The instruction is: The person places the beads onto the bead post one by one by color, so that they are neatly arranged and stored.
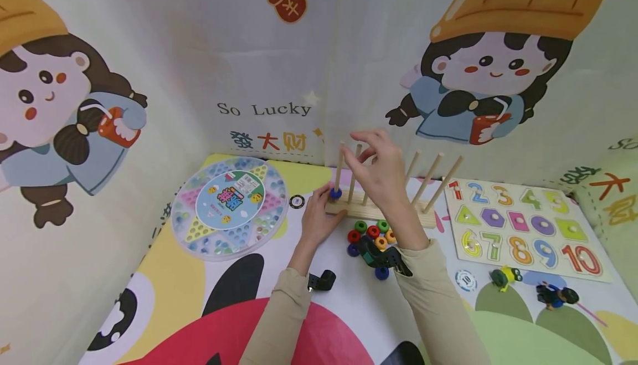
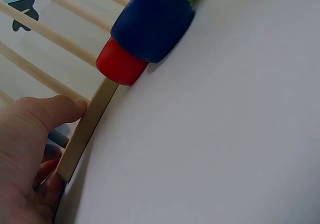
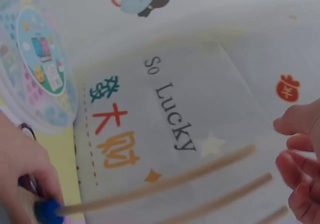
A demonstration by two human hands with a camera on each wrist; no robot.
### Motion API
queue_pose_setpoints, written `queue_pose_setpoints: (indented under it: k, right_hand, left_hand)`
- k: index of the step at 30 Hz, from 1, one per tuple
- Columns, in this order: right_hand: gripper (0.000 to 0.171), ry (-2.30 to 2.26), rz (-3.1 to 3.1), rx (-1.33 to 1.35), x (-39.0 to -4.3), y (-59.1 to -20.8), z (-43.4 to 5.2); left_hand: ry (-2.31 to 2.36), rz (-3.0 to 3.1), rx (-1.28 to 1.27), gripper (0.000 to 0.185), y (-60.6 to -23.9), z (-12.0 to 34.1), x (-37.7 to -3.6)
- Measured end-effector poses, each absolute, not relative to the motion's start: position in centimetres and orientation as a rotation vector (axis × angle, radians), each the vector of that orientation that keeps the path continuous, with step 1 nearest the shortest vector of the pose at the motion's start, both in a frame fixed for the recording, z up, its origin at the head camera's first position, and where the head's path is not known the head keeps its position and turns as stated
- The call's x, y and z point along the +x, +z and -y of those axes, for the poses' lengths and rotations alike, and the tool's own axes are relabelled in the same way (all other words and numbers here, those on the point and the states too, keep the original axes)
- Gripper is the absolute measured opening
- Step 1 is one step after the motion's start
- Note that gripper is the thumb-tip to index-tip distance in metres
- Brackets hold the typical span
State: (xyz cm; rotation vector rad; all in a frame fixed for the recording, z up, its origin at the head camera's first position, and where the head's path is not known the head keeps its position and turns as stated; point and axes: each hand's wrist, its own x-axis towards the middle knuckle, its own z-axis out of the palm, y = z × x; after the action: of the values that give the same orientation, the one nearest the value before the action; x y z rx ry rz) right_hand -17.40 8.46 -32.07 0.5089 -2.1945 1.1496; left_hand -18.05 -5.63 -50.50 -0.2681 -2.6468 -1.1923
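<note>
A wooden peg stand with several upright pegs is at the back of the table. My left hand grips its left end, thumb along the front edge in the left wrist view. One blue ring sits at the bottom of the leftmost peg. Above the pegs is my right hand, thumb and index finger apart with nothing between them; the right wrist view shows its fingers loosely bent. In front of the stand lie red rings, green rings, orange rings and blue rings.
A round marble game board lies left, beside a black chip. On the right are a number puzzle board, a blue-and-white chip and two small figures, one yellow-green, one dark. A printed curtain stands behind.
</note>
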Motion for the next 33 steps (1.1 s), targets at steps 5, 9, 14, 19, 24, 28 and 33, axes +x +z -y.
queue_pose_setpoints:
  k: [5, 9, 14, 19, 24, 28, 33]
  right_hand:
    - [0.02, 1.222, 2.15, 0.521, -15.8, -32.9, -10.6]
    - [0.018, 1.23, 2.226, 0.466, -14.5, -35.1, -12.6]
    - [0.019, 1.243, 2.479, 0.316, -13.0, -39.4, -15.6]
    - [0.022, 1.227, 2.691, 0.243, -11.7, -43.2, -17.9]
    - [0.016, 1.26, 2.735, 0.296, -9.9, -44.9, -18.8]
    - [0.016, 1.285, 2.757, 0.309, -7.7, -45.5, -18.8]
    - [0.024, 1.232, 2.83, 0.243, -5.3, -46.1, -18.0]
  left_hand:
    - [-1.191, 2.657, -0.249, 0.069, -50.2, 5.6, -18.1]
    - [-1.193, 2.654, -0.251, 0.069, -50.0, 5.6, -18.3]
    - [-1.194, 2.649, -0.251, 0.069, -50.4, 5.5, -18.3]
    - [-1.202, 2.635, -0.249, 0.069, -50.5, 5.4, -18.3]
    - [-1.223, 2.625, -0.249, 0.068, -50.4, 5.4, -18.2]
    - [-1.228, 2.62, -0.256, 0.068, -50.3, 5.4, -18.3]
    - [-1.226, 2.618, -0.251, 0.068, -50.5, 5.5, -18.4]
